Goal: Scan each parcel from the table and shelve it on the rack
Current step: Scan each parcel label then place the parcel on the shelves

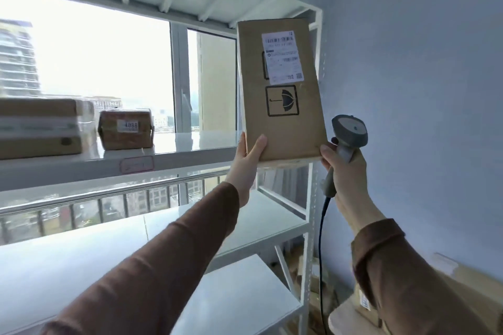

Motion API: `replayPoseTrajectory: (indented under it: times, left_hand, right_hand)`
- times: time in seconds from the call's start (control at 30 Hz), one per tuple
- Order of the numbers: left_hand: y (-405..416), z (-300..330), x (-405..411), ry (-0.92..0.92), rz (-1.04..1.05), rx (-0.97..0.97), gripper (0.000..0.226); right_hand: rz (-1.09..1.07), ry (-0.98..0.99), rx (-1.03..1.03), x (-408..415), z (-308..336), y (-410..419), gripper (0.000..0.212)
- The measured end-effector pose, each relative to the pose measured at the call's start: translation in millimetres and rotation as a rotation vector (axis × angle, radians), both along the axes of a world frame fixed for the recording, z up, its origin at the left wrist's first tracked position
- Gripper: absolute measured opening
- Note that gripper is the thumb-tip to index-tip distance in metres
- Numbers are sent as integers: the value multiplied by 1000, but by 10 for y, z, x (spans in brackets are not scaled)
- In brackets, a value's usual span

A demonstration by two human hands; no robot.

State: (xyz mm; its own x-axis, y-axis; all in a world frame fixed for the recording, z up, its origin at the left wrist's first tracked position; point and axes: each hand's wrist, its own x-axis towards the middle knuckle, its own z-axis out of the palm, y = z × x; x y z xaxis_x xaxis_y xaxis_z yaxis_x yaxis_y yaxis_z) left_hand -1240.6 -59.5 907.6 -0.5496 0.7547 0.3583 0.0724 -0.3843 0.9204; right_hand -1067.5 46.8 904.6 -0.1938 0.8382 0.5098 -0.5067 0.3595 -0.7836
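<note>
Far left on the white metal rack (190, 153), on its middle shelf, lies a wide flat brown cardboard parcel (40, 128) wrapped in clear tape, with a pale band across its front whose print is too blurred for me to read. Just beside it, to the right and not touching, sits a small squat brown box (125, 129) with a white sticker that reads "4086". On the shelf's front edge below that box is a small pink-outlined tag (137, 164); its writing is illegible.

My left hand (246, 160) reaches up in a brown sleeve (152, 261), its grip closed on the lower left corner of a tall flat brown cardboard parcel (283, 106), thumb laid up across the front face. The parcel stands upright at the rack's right end, its bottom edge at the level of the middle shelf. High on its face is a white shipping label (281, 56) with barcodes and a small square code in the corner, the text too fine to read. Below that is a black printed square holding an umbrella symbol lying on its side.

My right hand (344, 171) has its grip wrapped round the handle of a grey handheld barcode scanner (349, 130), its round head just beside the parcel's lower right edge. My forefinger touches the parcel's bottom right corner. A black cable (322, 239) hangs down from the handle.
</note>
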Motion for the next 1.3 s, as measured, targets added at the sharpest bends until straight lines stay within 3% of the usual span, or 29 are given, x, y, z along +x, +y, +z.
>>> replayPoseTrajectory:
  times: [0.37,0.5,0.67,0.77,0.83,0.97,1.07,1.3]
  left_hand:
    - [-456,622,-1208,122,211,0,94]
    - [-377,831,-1525,116,296,7,121]
    - [-241,1006,-1755,197,461,30,98]
    - [-130,1037,-1888,308,547,-19,104]
    - [-55,1073,-2009,350,593,-40,96]
    - [51,1071,-2298,443,657,-103,96]
    - [117,993,-2614,472,683,-139,80]
    - [129,909,-2884,537,703,-209,91]
  right_hand:
    - [186,47,74,-1391,573,-194,23]
    - [241,40,128,-1767,876,-64,30]
    - [396,-12,101,-2211,999,285,43]
    - [489,4,66,-2453,977,477,40]
    - [540,18,42,-2583,994,565,40]
    - [558,-3,51,-2847,1074,690,38]
    - [559,-25,51,-3065,1083,729,41]
    - [530,-66,58,-3376,1001,780,36]
